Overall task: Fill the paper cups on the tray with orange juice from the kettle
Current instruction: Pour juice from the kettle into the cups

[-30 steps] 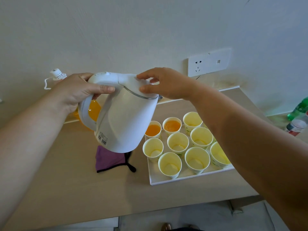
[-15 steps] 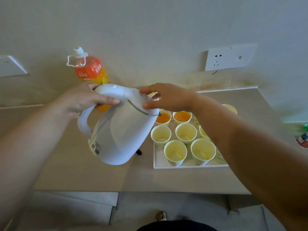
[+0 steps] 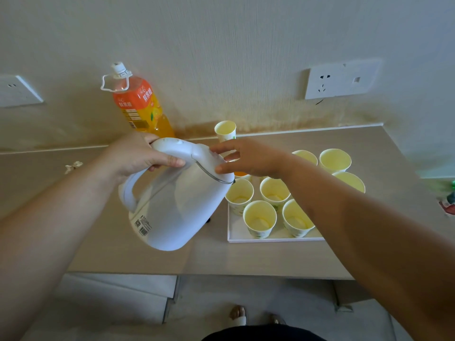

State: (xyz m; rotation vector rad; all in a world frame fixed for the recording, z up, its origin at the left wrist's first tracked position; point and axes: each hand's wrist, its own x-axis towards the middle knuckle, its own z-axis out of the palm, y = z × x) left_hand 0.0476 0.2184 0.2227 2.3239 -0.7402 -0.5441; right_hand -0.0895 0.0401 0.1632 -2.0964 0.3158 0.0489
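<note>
My left hand grips the handle of the white kettle, which is lifted off the table and tilted with its spout toward the white tray. My right hand rests on the kettle's lid, thumb against the rim and fingers spread. Several yellow-lined paper cups stand on the tray; the near ones show no juice. An orange-filled cup peeks out just under my right thumb, mostly hidden.
An orange juice bottle stands against the wall behind the kettle. A lone paper cup stands on the table by the wall. Wall sockets sit left and right. A scrap of paper lies far left. A bottle lies at the right edge.
The camera view has pulled back and tipped down, so the table edge and floor show. The kettle stays tilted over the tray's left side with both hands in the same hold.
</note>
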